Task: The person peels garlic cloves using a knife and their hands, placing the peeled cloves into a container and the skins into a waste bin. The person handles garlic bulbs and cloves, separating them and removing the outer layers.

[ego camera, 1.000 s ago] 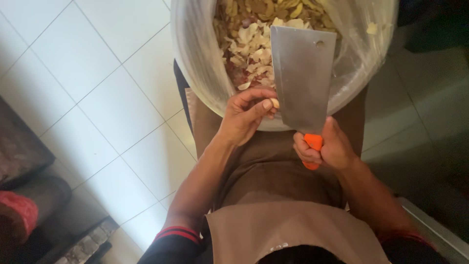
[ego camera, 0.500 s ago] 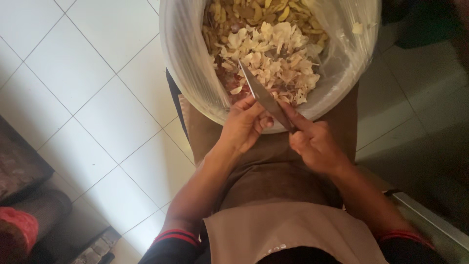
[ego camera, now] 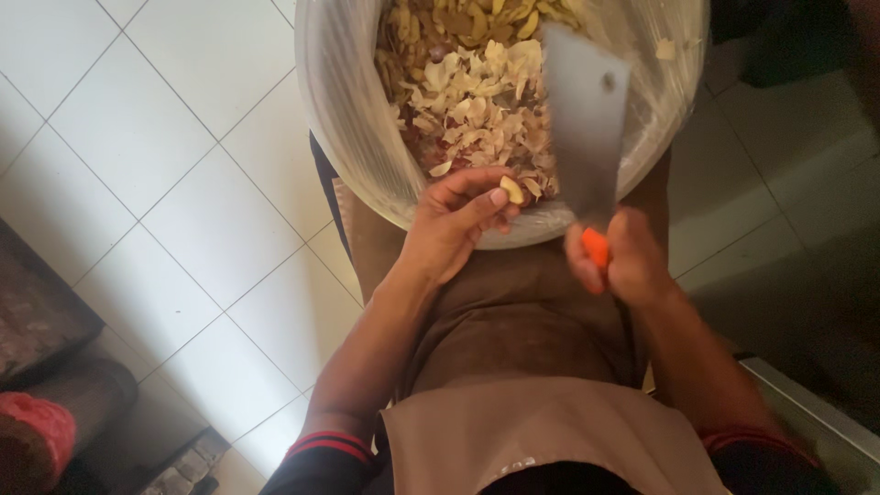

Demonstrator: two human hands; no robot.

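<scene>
My left hand [ego camera: 451,234] pinches a small pale yellow piece of peeled food [ego camera: 511,192] at the near rim of a big bowl. My right hand [ego camera: 621,259] grips the orange handle [ego camera: 596,246] of a broad steel cleaver [ego camera: 587,119]. Its flat blade stands up over the bowl's right half. The bowl [ego camera: 348,137] is lined with clear plastic and holds several pale peelings [ego camera: 477,128] in front and yellowish pieces [ego camera: 458,23] further back. It rests against my knees.
White floor tiles [ego camera: 165,165] spread to the left. A dark object with a red patch [ego camera: 37,431] lies at the lower left. A pale edge [ego camera: 807,403] runs along the lower right. Dark shapes sit at the upper right.
The cleaver has turned from edge-on beside my left fingers to flat-on, lifted over the bowl. My left hand still holds the small piece at the rim.
</scene>
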